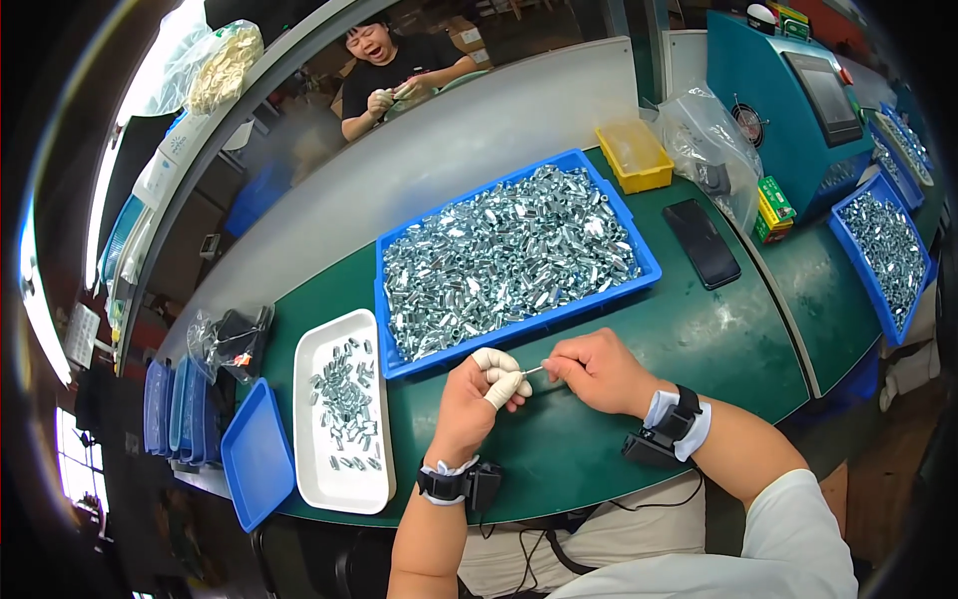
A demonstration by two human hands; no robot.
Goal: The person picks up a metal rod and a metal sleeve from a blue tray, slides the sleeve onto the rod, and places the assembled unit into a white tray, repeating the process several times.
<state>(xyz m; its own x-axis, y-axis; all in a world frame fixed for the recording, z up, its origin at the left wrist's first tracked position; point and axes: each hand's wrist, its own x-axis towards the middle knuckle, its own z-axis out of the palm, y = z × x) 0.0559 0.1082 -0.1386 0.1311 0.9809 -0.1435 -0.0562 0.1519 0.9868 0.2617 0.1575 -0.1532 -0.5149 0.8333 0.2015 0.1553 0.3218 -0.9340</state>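
Between left hand [471, 397] and right hand [604, 373], pinching a slim metal rod [535, 369] over the green table's near part [699, 344]. Seemingly mid-way through working one small part; probably calling for a steady left grip and a fine right-hand twist or pull. Curled inward at left, knuckles upward at right. Farther left, in a white tray [344, 489], sparse metal pieces [344, 394]; beyond, a heaped blue tray [559, 311].
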